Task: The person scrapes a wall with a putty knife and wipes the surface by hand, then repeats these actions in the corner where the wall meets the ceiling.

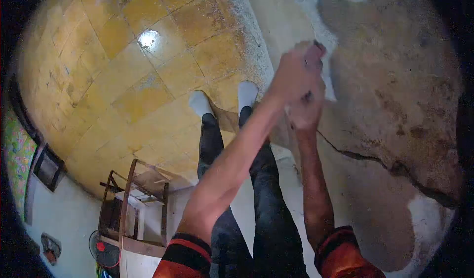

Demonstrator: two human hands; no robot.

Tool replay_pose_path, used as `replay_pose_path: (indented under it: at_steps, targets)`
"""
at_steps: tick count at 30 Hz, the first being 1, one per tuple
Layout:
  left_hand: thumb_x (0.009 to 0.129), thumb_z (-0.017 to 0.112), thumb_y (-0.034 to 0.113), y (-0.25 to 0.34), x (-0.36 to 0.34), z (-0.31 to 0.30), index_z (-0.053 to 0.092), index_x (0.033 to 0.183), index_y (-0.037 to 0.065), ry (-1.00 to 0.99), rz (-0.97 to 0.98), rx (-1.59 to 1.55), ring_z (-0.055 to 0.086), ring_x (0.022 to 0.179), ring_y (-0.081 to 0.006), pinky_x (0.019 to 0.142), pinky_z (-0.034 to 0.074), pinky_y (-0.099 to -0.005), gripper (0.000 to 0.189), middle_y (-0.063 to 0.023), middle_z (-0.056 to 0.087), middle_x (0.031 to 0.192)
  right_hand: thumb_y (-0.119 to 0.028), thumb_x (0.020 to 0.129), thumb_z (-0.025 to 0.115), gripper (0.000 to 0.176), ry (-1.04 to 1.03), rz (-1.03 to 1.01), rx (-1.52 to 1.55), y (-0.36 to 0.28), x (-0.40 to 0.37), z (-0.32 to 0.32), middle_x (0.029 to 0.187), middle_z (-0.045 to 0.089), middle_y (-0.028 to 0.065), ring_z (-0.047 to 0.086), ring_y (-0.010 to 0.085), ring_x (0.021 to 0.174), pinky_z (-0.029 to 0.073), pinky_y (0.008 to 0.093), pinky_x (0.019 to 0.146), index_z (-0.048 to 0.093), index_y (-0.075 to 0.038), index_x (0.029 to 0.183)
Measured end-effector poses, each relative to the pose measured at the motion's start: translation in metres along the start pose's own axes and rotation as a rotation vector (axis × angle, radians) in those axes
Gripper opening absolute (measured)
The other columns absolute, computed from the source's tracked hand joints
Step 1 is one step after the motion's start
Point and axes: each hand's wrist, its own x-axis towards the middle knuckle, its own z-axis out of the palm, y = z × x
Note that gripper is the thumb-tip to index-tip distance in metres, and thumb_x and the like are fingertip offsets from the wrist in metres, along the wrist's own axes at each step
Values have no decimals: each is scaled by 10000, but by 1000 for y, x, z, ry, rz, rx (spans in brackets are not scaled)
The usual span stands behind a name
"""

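My left hand (295, 70) is raised in front of the worn wall, its fingers curled closed. Just below, almost touching it or overlapping it, is my right hand (305, 114), also closed. Both are smeared by motion. Small dark spots show between and above the hands, but what they hold, if anything, cannot be made out. The sleeves (190, 251) are red with black bands.
Yellow floor tiles (133, 85) lie under two feet in white socks (200, 103). At right, the wall (390, 95) has peeling patches and a long crack (365, 156). A wooden frame (129, 199) and a red-rimmed fan-like object (106, 251) stand at lower left.
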Motion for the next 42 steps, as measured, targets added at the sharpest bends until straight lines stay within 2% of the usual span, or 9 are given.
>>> replay_pose_path:
  at_steps: [3,10,14,17,20,23,27,29,42]
  targets:
    - [976,473,328,-3,-11,-2,607,1085,29,-34,-3,-111,658,881,-294,812,493,-398,345,-166,675,915,-228,830,637,453,32,40,-69,-5,2,11,1069,649,152,615,240,980,460,358,885,549,6,1207]
    - [979,484,365,-35,2,-30,586,1111,7,17,7,-11,626,754,-206,703,506,-347,395,-83,646,824,-98,843,581,567,-10,2,-226,-25,38,6,1180,579,180,553,213,1053,416,328,938,433,19,1378]
    - [950,486,412,-37,-9,-62,613,891,19,277,-255,-98,511,483,-123,462,404,-308,417,-42,543,620,-159,892,574,565,-73,61,-198,-24,20,2,1029,622,151,558,182,803,464,326,765,406,-15,1412]
    - [964,426,454,-46,-39,-66,575,841,88,143,-459,-408,410,442,-104,435,342,-266,414,14,457,607,-186,921,558,540,-68,136,-103,12,-10,-4,951,624,115,532,152,715,469,320,673,408,-41,1418]
    - [947,502,437,-73,-56,-55,565,1084,98,14,-549,-729,425,463,-90,386,330,-242,371,29,460,653,-178,939,564,511,-102,602,-19,17,-13,-16,956,613,52,520,86,749,444,239,556,421,-95,1423]
    - [934,532,387,-61,-49,-47,559,1125,100,-40,-411,-716,439,492,-77,428,355,-245,345,23,473,663,-176,935,566,536,2,336,74,-24,17,0,826,541,-4,419,27,606,329,193,420,402,-155,1445]
    - [905,581,329,-33,-27,-35,588,1096,41,28,-75,-155,536,577,-147,551,455,-303,346,-49,565,703,-171,940,552,563,54,241,9,-23,4,8,832,518,-1,430,47,586,362,204,441,356,-146,1467]
    - [881,616,302,-37,-19,-16,604,1062,12,163,217,-16,569,623,-189,613,482,-330,342,-89,600,720,-187,950,538,535,18,471,134,-41,-12,-5,948,587,53,506,99,659,427,227,480,366,-103,1451]
    - [809,585,185,-20,-15,10,638,1018,55,22,132,289,651,722,-371,670,499,-438,252,-230,619,764,-128,915,549,188,-15,581,384,-39,-4,-4,760,531,1,445,57,551,339,225,417,509,-68,1089]
